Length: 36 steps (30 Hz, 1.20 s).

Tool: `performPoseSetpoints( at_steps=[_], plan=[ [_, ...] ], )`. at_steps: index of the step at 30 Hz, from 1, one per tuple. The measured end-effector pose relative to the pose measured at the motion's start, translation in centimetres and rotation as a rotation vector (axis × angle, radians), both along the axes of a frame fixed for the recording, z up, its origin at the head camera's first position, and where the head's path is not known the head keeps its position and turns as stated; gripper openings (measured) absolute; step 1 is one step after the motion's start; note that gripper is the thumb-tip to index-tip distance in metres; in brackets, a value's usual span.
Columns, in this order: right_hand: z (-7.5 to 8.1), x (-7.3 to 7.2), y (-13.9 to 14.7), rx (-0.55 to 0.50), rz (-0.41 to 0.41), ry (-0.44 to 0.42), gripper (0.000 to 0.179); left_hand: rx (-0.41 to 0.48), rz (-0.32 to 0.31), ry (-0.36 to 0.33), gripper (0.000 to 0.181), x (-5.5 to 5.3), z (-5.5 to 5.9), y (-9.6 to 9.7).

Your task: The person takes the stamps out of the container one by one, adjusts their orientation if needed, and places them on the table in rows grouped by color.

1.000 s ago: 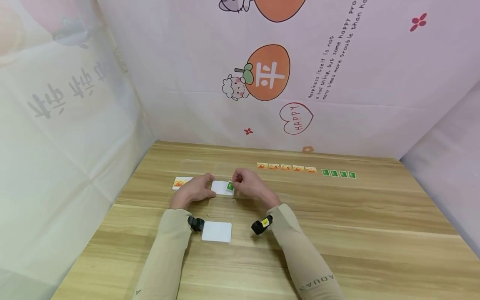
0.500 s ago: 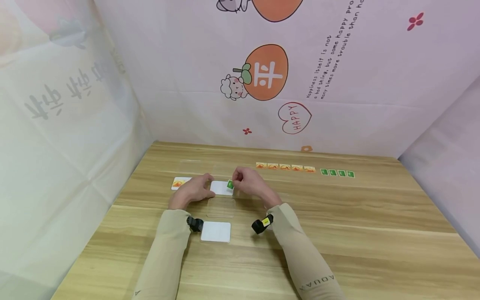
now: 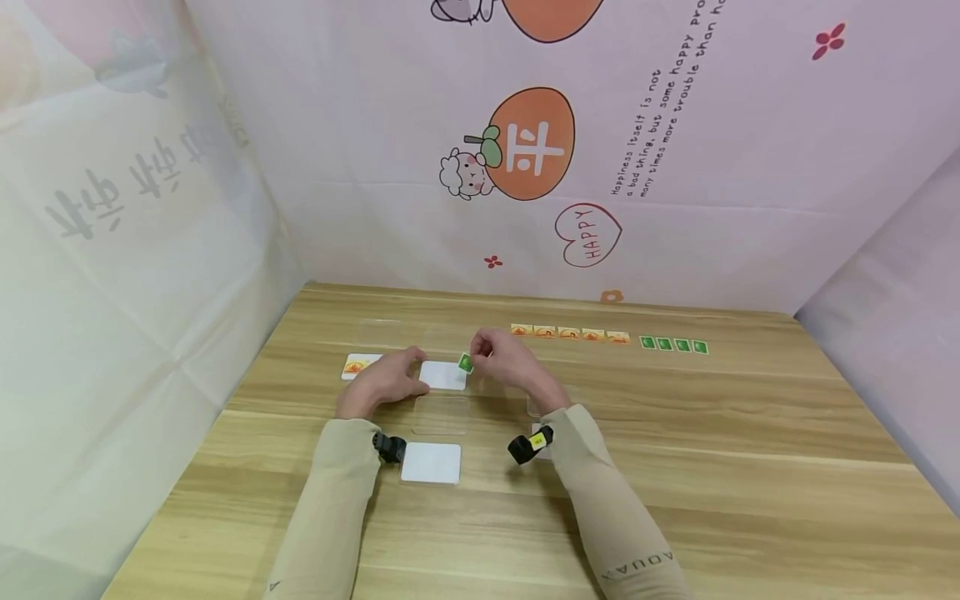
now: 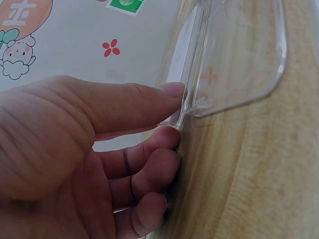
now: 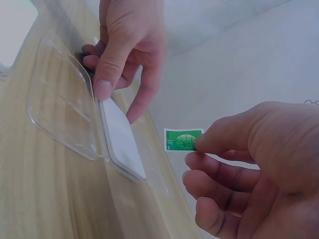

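Observation:
A small flat clear plastic case with a white card inside lies on the table, its transparent flap folded out toward the person. My left hand holds the case at its left end, with the thumb on the near edge and the index finger on the far edge. Just above the case's right end, my right hand pinches a green stamp with a white border between thumb and index finger. The stamp's lower corner is covered by the thumb.
Several orange stamps form a row at the back, with several green stamps to their right. Another white case bearing an orange stamp lies left of my left hand. A further white case lies nearer, between the forearms.
My right hand has raised the green stamp slightly up and to the right, off the end of the case. The left hand has stayed in place on the case.

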State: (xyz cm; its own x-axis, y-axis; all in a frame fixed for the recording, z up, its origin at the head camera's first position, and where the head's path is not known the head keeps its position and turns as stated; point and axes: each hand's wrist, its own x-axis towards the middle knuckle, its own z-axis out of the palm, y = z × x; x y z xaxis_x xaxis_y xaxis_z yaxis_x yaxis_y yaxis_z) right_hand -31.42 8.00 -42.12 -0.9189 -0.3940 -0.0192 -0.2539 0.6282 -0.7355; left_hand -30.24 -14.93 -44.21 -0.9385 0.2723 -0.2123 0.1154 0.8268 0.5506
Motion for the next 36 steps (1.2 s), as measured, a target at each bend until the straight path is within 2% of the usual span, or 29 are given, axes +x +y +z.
performPoseSetpoints(
  at_steps=[9,19,28,36],
  plan=[
    [0.3,-0.2,0.5,0.012,-0.025,0.035,0.004,0.004,0.0,-0.003,0.056,0.0,-0.1,0.0],
    [0.3,-0.5,1.4,-0.018,-0.088,-0.002,0.004,0.0,-0.007,0.003,0.057,-0.1,-0.2,-0.1],
    [0.8,-0.2,2.2,-0.067,-0.095,-0.02,0.005,0.015,-0.008,-0.003,0.058,0.0,-0.3,-0.2],
    [0.9,-0.5,2.8,-0.081,-0.101,0.019,0.006,0.011,-0.003,-0.005,0.058,0.1,-0.1,-0.1]
  ],
)
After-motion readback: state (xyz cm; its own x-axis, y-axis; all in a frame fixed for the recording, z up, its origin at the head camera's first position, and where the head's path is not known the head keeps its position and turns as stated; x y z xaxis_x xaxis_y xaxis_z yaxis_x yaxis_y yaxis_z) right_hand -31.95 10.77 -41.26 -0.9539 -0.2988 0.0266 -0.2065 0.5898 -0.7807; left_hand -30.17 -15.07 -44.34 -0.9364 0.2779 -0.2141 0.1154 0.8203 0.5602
